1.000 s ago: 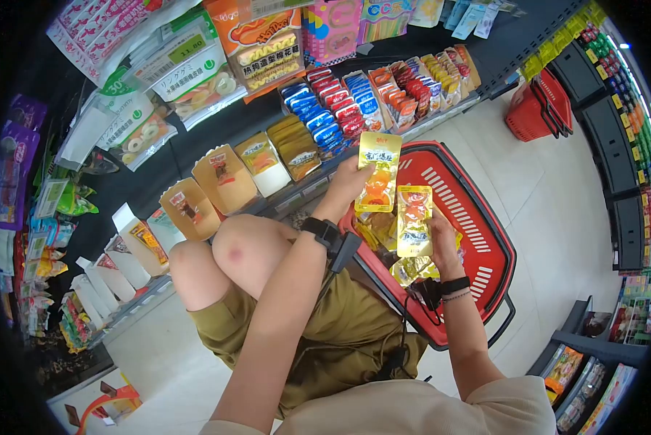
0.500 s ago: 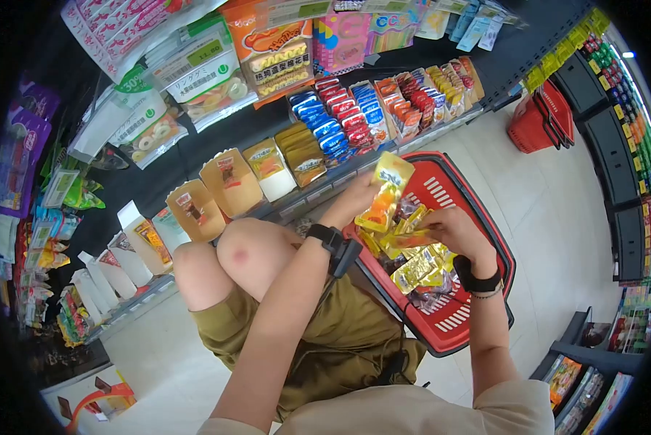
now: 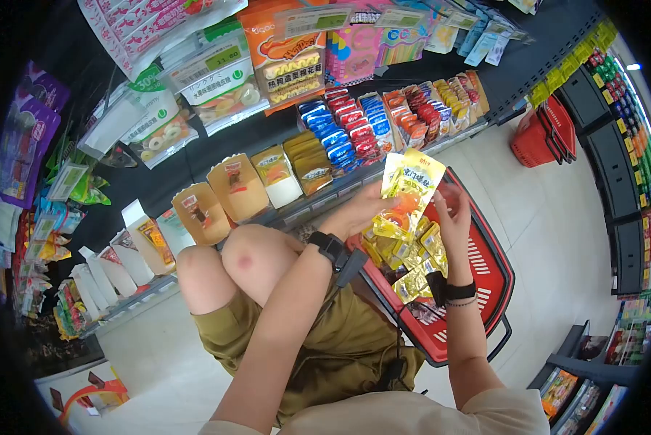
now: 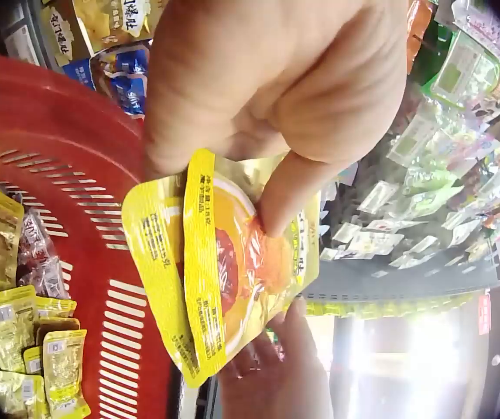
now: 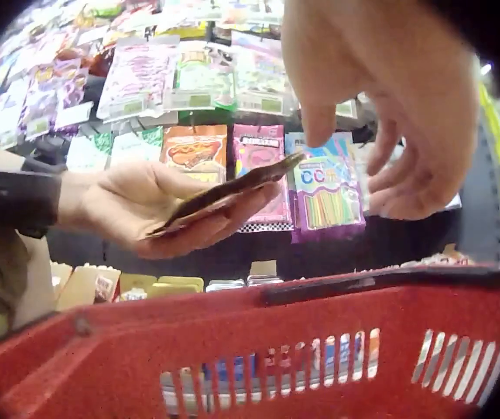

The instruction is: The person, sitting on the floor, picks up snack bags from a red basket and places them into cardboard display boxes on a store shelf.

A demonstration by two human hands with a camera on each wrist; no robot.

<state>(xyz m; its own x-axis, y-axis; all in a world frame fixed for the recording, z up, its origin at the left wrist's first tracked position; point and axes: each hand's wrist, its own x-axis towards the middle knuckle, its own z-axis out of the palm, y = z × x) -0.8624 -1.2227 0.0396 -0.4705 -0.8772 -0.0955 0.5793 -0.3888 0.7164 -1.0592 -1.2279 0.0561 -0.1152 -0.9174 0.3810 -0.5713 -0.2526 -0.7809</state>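
My left hand (image 3: 363, 210) holds two yellow snack packets (image 3: 414, 190) over the basket. In the left wrist view the packets (image 4: 232, 279) overlap like a fan, pinched between thumb and fingers, with orange food pictured on the front. My right hand (image 3: 452, 221) is just to the right of them, fingers loosely bent with nothing held. The right wrist view shows a gap between that right hand (image 5: 390, 113) and the packets' edge. Below, the red shopping basket (image 3: 485, 250) contains several gold and yellow packets (image 3: 416, 264) and some dark, clear-wrapped ones.
A low shelf on the left carries open cardboard boxes (image 3: 235, 188) and rows of blue packets (image 3: 327, 134). Bagged sweets (image 3: 285, 61) hang above it. Another red basket (image 3: 539, 134) stands on the tiled floor farther off. The person's bent knees (image 3: 256, 257) are beside the shelf.
One second ago each hand held one yellow packet. The right hand dipped over the basket with its packet; now both packets are together in the left hand and the right hand is empty.
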